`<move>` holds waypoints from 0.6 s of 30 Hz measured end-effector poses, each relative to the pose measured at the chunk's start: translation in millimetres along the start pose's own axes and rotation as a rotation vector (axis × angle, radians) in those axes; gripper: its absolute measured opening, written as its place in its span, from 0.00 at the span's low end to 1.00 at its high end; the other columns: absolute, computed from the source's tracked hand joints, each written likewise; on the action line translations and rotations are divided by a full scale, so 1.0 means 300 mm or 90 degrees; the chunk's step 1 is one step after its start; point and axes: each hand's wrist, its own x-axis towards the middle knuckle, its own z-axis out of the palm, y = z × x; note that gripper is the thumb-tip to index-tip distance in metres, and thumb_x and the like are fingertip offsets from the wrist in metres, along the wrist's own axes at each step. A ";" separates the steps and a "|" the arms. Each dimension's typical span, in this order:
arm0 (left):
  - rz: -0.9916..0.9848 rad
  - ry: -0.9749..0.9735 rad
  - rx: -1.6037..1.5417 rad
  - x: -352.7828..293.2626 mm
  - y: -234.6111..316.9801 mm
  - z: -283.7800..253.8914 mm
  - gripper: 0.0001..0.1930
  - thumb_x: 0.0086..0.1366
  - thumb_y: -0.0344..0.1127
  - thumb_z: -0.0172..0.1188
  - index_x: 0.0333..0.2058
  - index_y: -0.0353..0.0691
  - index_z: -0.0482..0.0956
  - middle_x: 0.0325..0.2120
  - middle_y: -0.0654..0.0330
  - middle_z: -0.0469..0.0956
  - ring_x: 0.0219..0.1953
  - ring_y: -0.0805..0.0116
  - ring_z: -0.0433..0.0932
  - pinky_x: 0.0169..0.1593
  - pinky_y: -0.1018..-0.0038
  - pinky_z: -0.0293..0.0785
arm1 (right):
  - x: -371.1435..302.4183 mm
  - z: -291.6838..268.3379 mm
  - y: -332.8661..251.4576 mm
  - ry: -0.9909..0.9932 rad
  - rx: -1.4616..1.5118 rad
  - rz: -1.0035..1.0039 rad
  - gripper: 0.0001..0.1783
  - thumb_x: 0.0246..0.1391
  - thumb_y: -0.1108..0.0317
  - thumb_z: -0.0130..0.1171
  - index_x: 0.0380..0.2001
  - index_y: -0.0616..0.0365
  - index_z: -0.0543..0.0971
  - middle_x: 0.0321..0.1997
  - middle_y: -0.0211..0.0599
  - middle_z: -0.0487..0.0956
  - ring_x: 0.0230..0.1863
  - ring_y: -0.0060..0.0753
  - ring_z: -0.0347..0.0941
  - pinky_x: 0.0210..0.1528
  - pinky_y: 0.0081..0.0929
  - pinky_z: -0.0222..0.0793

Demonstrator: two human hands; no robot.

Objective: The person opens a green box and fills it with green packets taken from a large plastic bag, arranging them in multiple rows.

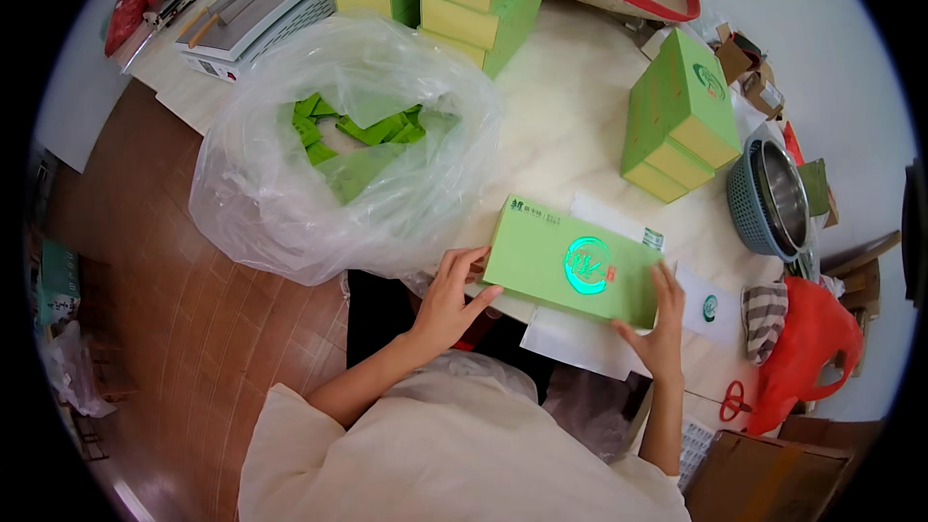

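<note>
Fingers [464, 260] (left, right) at green box [532, 266] ends

Both forearms [377, 374] are extended forward; the left grip [450, 298] and right grip [663, 332] are held apart, thumbs [482, 303] spread from fingers [668, 292].

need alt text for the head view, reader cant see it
A person's left hand and right hand are at either end of a green box on a pale table. A clear bag of green packets is at left; box stacks stand farther back.
</note>
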 end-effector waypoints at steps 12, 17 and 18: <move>-0.007 0.005 -0.017 0.006 0.052 0.006 0.30 0.63 0.33 0.59 0.59 0.39 0.53 0.25 0.59 0.74 0.23 0.73 0.72 0.28 0.80 0.70 | -0.141 0.166 0.113 0.281 0.195 0.324 0.25 0.54 0.63 0.61 0.50 0.64 0.66 0.37 0.34 0.72 0.37 0.25 0.67 0.41 0.21 0.64; -0.166 -0.043 -0.277 0.013 0.110 0.034 0.23 0.67 0.32 0.51 0.58 0.39 0.54 0.18 0.64 0.71 0.15 0.80 0.66 0.19 0.84 0.62 | -0.112 0.126 0.108 0.306 0.369 0.382 0.26 0.54 0.62 0.62 0.50 0.62 0.65 0.27 0.32 0.77 0.29 0.18 0.68 0.33 0.15 0.60; -0.180 -0.035 -0.276 0.010 0.112 0.029 0.23 0.67 0.32 0.51 0.58 0.39 0.55 0.17 0.64 0.71 0.15 0.80 0.67 0.20 0.83 0.63 | -0.111 0.115 0.109 0.292 0.397 0.397 0.26 0.55 0.62 0.60 0.51 0.63 0.64 0.30 0.35 0.79 0.29 0.17 0.68 0.30 0.14 0.58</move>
